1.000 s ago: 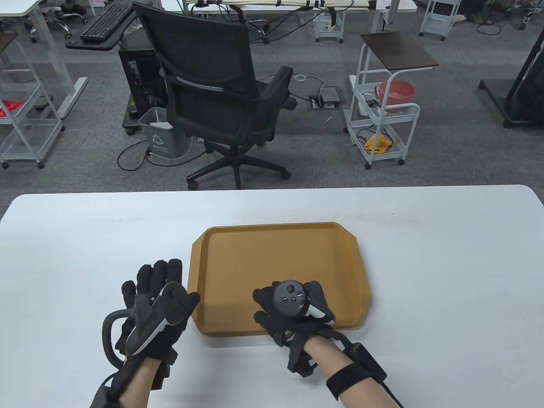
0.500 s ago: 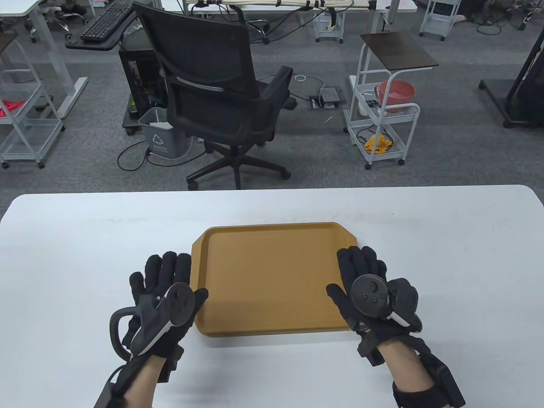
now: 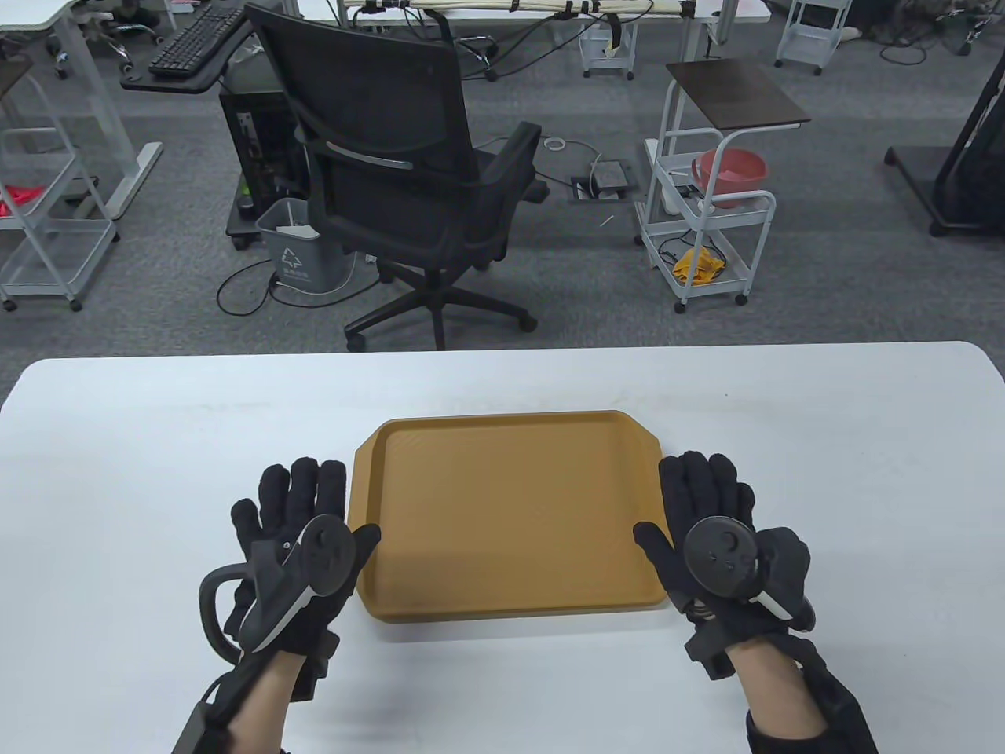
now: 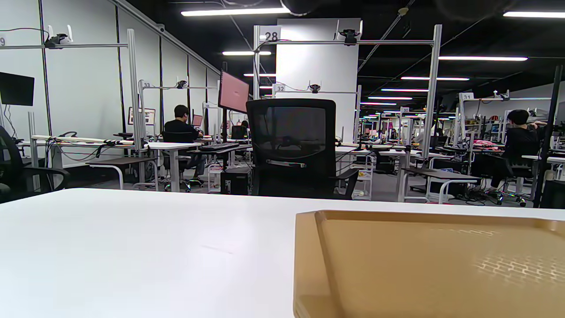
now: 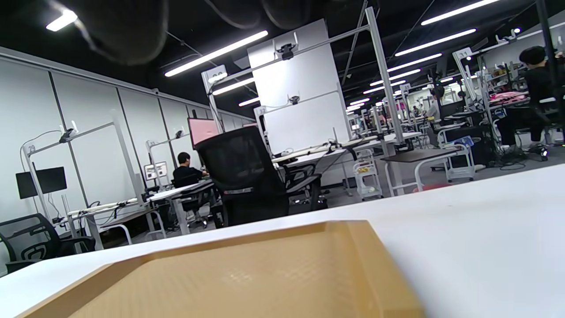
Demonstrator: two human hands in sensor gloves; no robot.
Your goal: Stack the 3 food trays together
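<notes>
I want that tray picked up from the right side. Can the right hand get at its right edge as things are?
Probably yes. The right hand lies flat beside the tray, fingers along its right rim, and nothing sits between them.

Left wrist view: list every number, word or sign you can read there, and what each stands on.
"28": white plate on the frame post above the black office chair.
"32": small tag on the frame behind the chair.
"31": tag on the right frame.
"33": tag on the left frame, barely legible.
Food tray: no text.
</notes>
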